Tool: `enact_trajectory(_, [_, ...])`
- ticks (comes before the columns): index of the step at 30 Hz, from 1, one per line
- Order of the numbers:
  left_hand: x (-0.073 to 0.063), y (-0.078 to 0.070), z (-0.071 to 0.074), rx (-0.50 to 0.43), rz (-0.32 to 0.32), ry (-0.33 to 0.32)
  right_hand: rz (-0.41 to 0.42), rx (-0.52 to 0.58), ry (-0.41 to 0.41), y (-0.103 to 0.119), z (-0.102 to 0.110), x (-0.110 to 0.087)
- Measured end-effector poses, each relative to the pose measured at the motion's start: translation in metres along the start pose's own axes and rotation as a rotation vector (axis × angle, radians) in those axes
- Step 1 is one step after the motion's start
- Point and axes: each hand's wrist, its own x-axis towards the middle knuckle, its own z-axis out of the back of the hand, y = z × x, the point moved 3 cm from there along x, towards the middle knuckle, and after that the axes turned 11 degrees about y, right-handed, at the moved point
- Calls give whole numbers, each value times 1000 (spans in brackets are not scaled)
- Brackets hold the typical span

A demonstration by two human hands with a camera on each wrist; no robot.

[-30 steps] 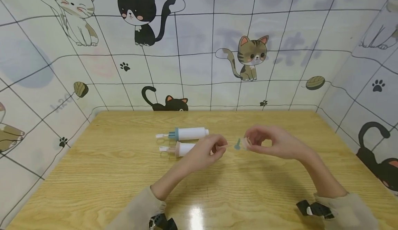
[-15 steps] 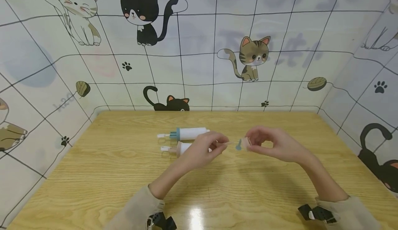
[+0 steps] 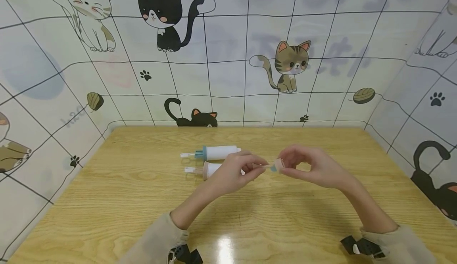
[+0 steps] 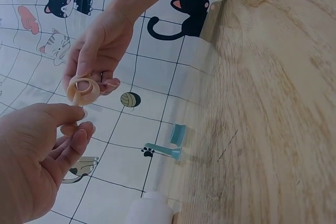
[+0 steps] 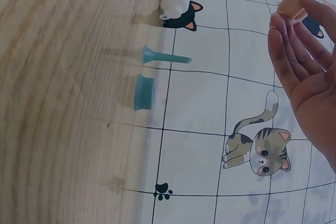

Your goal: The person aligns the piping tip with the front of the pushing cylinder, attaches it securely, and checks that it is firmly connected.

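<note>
My left hand (image 3: 237, 172) pinches a thin beige stem (image 4: 77, 99) with a flared end between thumb and fingers. In my right hand (image 3: 317, 168) a beige ring-shaped cap (image 4: 92, 94) is held at its rim by thumb and fingertips. The stem's tip is at the ring's opening; how far it goes in I cannot tell. Below the hands, a teal funnel-like piece (image 5: 165, 57) stands upright on its wide end. Beside it is a short teal cap (image 5: 144, 93). The head view shows only a bit of teal behind the beige parts.
A white tube with a teal collar (image 3: 219, 153) and another with a pinkish collar (image 3: 213, 169) lie left of the hands, the second partly behind the left hand. The wooden table (image 3: 143, 212) meets a cat-print backdrop (image 3: 228, 77).
My left hand has shifted right, bringing the beige stem up to the ring. The right hand has tilted the ring slightly and moved a little left. Tubes stay put.
</note>
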Motion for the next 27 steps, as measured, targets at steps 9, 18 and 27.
enact_trajectory(9, [1,-2,-1,6,-16,-14,31,10,2,1,-5,2])
enact_trajectory(18, [0,-3,-2,-8,-3,10,18,29,1,0,-5,1])
enact_trajectory(27, [2,-4,-5,-128,2,21,12,5,4,0,-9,2])
